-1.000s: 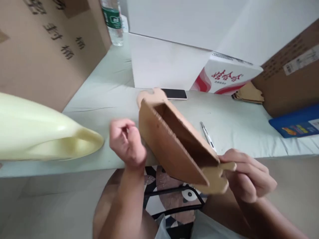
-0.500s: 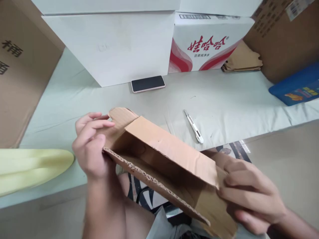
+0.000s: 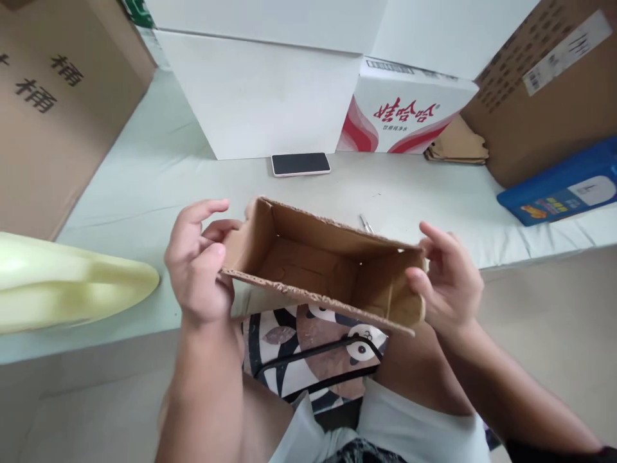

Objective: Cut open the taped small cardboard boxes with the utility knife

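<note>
A long brown cardboard box [image 3: 313, 263] is held up above my lap, its open top facing me and its inside bare. My left hand [image 3: 200, 263] pinches the flap at its left end between thumb and fingers. At the right end, my right hand [image 3: 446, 280] grips the end wall, with the thumb at the near side and the index finger raised. Behind the box, a utility knife [image 3: 366, 223] lies on the table, mostly hidden by the far wall. A phone [image 3: 301, 164] rests farther back.
White cartons [image 3: 270, 96] stand along the back, one with red print [image 3: 405, 116]. Folded cardboard [image 3: 456, 145] and a blue package [image 3: 563, 186] are at the right. A pale yellow object [image 3: 72, 283] lies left, near a large brown carton [image 3: 72, 128].
The box has turned more level, and its far flap no longer folds over the opening. My right hand has moved up and left to the end wall. The view has shifted.
</note>
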A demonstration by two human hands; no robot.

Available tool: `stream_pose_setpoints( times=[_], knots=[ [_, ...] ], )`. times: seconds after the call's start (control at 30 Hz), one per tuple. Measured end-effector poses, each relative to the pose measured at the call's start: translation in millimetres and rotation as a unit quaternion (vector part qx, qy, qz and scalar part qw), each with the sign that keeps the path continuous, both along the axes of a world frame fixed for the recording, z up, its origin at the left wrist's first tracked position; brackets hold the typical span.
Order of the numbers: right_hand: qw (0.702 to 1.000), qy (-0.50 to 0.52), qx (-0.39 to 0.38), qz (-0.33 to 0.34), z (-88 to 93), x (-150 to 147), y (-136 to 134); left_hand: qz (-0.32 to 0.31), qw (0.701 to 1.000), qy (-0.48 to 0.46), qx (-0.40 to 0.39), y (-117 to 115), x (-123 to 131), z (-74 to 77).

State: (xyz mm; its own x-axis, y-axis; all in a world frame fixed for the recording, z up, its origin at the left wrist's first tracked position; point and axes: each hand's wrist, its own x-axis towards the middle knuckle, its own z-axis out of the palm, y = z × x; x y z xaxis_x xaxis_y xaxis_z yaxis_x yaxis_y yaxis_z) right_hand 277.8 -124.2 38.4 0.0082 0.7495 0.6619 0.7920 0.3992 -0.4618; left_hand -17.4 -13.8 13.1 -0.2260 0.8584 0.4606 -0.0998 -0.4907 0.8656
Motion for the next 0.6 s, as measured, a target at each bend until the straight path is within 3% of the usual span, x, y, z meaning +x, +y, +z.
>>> stream_pose_setpoints(
  times=[0.1, 0.2, 0.37, 0.6],
  knots=[
    [0.997, 0.068, -0.022, -0.007, -6.7, -7.4, 28.2, 0.041, 0.999, -0.02, 0.003, 1.8, -0.8, 1.9],
    [0.988, 0.136, -0.066, 0.033, -7.4, -17.4, 51.5, 0.059, 0.998, -0.029, -0.007, 4.4, -0.4, 2.2],
    [0.963, 0.225, -0.122, 0.085, -9.8, -28.1, 66.7, 0.016, 1.0, 0.007, 0.016, 4.6, 5.2, -0.5],
    [0.976, 0.15, -0.084, 0.135, -47.4, -13.1, 65.0, -0.009, 0.981, 0.159, 0.107, 5.9, 8.6, -7.1]
  ],
)
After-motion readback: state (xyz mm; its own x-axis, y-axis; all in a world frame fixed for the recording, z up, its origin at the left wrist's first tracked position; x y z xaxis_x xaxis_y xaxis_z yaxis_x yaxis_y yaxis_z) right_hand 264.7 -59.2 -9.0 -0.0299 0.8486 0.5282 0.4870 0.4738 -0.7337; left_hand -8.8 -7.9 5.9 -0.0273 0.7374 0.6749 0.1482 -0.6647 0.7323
